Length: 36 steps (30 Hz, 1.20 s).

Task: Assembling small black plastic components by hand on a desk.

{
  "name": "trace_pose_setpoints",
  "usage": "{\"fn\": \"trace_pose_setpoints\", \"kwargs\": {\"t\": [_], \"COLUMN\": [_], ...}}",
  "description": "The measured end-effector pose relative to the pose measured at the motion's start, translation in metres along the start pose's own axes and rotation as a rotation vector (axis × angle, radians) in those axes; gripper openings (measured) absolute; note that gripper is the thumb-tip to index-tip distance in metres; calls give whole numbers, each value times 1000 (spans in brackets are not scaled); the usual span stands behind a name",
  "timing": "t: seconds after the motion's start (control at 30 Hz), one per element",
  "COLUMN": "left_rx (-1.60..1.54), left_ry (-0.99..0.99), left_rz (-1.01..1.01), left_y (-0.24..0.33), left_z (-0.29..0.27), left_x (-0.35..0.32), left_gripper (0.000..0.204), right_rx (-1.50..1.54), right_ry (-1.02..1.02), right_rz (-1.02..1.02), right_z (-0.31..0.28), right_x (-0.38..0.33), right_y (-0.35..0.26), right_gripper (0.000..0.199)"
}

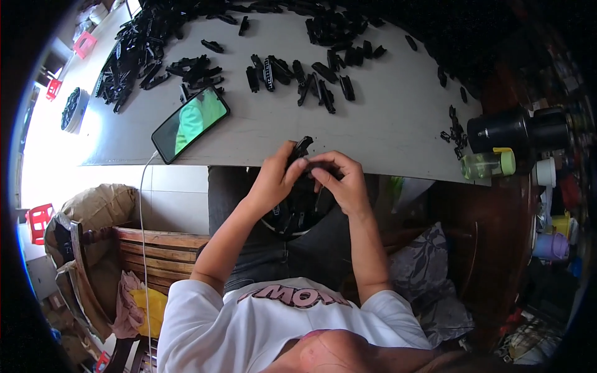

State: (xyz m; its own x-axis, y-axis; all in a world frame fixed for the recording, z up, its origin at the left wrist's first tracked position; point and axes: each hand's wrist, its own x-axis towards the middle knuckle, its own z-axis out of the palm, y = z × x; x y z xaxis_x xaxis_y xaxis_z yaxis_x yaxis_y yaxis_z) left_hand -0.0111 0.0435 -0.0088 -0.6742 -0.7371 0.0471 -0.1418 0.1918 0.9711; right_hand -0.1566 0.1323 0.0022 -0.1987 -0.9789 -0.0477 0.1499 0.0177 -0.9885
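Black, hard-looking plastic makes up the narrow piece point(303, 147) that we see just over the table's point(385, 146) near edge. We judge it light, stiff and rather slick, with thin edges that might snap under a twist, so we would pinch its long sides near the middle. The left hand point(273, 176) has thumb and fingers closed around it. The right hand point(344, 184) curls inward at about four o'clock from it, something dark between the fingertips; we cannot tell whether that is gripped or another part.

At six o'clock, a pale-rimmed basin point(303, 234) sits in the lap, holding similar black parts point(283, 217). Beyond the phone point(191, 124), toward nine o'clock, a white tub point(79, 118) holds a dark heap. Around three o'clock we find a clear bottle point(482, 166) with a green lid, its contents uncertain, beside a black vessel point(497, 132) whose inside is hidden.
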Motion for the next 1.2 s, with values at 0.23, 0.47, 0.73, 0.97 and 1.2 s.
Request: {"fn": "trace_pose_setpoints", "kwargs": {"t": [0.23,0.47,0.73,0.97,1.2], "left_rx": [44,87,675,681,951], "left_ry": [-152,-374,18,59,161], "left_rz": [84,32,453,475,321], "left_y": [15,-3,-51,-1,-18], "left_z": [-7,-7,13,-19,-17], "left_x": [-7,-26,-23,46,109], "left_gripper": [32,25,27,22,18], "right_rx": [-282,-123,-652,-838,-1235], "right_ry": [204,-49,235,508,713], "right_rz": [-182,25,-221,-464,-439], "right_z": [8,-6,5,-34,-68], "right_x": [-7,-13,-23,24,122], "right_y": [-2,20,82,4,17], "right_gripper": [22,32,32,10,23]}}
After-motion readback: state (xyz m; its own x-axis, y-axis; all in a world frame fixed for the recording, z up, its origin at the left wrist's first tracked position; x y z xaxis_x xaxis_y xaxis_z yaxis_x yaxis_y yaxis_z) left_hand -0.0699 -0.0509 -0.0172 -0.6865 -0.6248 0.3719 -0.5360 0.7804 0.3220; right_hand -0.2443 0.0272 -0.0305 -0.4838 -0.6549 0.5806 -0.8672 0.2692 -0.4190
